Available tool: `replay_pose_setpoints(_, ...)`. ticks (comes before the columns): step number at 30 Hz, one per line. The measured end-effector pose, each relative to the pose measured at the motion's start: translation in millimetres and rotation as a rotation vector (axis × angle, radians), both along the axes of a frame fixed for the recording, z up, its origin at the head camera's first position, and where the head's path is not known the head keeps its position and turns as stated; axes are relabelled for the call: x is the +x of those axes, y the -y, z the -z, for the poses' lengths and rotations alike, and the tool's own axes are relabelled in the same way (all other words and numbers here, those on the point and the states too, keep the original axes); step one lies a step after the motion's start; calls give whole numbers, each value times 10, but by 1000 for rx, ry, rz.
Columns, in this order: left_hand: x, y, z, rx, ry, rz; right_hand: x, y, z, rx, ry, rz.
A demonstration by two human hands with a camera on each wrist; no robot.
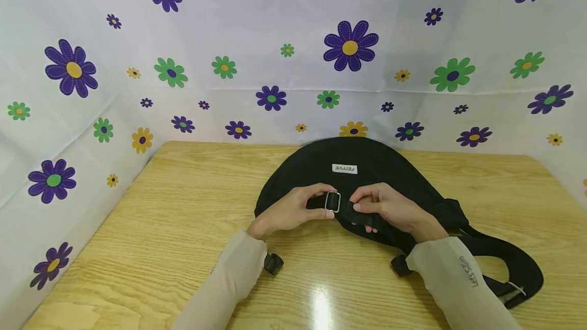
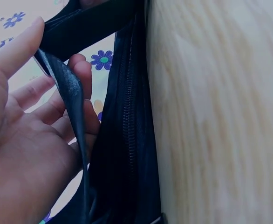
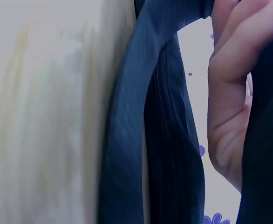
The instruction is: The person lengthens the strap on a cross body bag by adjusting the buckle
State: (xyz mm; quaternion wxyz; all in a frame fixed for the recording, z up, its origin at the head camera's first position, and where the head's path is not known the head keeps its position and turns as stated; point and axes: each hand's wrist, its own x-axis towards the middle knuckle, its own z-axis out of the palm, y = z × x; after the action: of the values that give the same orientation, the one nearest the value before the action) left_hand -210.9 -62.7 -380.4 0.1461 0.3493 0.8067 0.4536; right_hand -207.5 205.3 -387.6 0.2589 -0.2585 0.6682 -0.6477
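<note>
A black fabric bag (image 1: 367, 152) with a white label (image 1: 345, 169) lies toward the back of the table. In front of it, my left hand (image 1: 291, 211) pinches a silver metal slider buckle (image 1: 339, 202) between thumb and index finger, with black webbing threaded through. My right hand (image 1: 396, 207) pinches the black strap (image 1: 364, 214) just right of the buckle. In the left wrist view, the webbing (image 2: 78, 100) hangs down past the open palm, beside the bag's zipper (image 2: 128, 107). The strap (image 3: 127, 116) curves down from the right fingers (image 3: 227, 102) in the right wrist view.
A wooden table (image 1: 183, 208) bears everything. More strap (image 1: 523, 264) loops over its right side. Small black pieces (image 1: 273, 264) sit by both cuffs. Behind the table hangs a white flowered cloth (image 1: 257, 24).
</note>
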Motion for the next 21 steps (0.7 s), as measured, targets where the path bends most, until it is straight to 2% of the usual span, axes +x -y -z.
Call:
replay_pose_setpoints(12,15,-28,-7,44,44,23,32,140,16,-31,-9,62)
replay_pose_setpoints(17,22,-57,-5,38,39,22,62,222,-23,-44,50,124)
replay_pose_setpoints(21,28,-56,-5,32,27,16,65,215,-43,-23,85,121)
